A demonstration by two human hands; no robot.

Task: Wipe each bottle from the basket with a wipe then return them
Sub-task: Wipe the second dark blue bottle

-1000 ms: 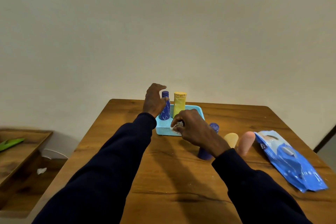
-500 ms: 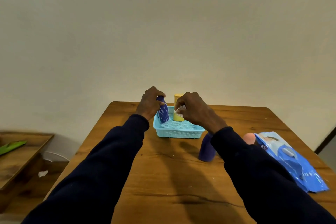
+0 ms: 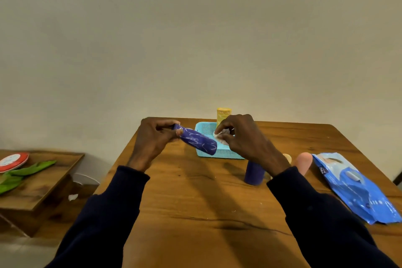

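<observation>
Here, in the head view, the left hand [image 3: 152, 139] grips the cap end of a blue patterned bottle [image 3: 199, 140], fingers and thumb curled round it, so the bottle hangs tilted above the worktop [image 3: 195, 213], its base pointing right and down in front of the turquoise basket [image 3: 226, 154]. The right hand [image 3: 241, 137] pinches a crumpled white wipe [image 3: 220, 136] just beside that base; whether they touch I cannot tell. A yellow bottle [image 3: 223, 114] stands upright in the basket, while a dark blue bottle [image 3: 253, 173] and a peach bottle [image 3: 304, 162] are on the worktop near a blue wipes pack [image 3: 352, 187].
</observation>
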